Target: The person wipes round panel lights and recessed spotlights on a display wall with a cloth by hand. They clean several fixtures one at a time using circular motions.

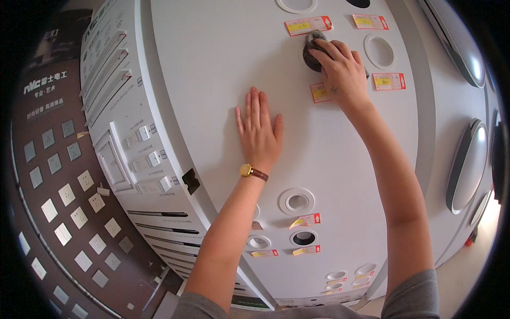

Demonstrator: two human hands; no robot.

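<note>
My left hand (259, 133) lies flat on the white display panel (223, 52), fingers spread, holding nothing; a watch with a brown strap (254, 172) is on that wrist. Up and to the right, my right hand (342, 69) grips a dark grey cloth (312, 52) and presses it on the panel over a round fitting, which it mostly hides. A red-edged price tag (308, 25) is just above the cloth. Another tag (320, 93) is partly covered by my right hand. A round white downlight (379, 52) sits to the right of that hand.
Lower on the panel are more recessed downlights (297, 201) with tags. Oval ceiling lamps (468, 165) stick out at the right. At the left stand a rack of strip lights and drivers (153, 158) and a brown board with wall switches and sockets (67, 194).
</note>
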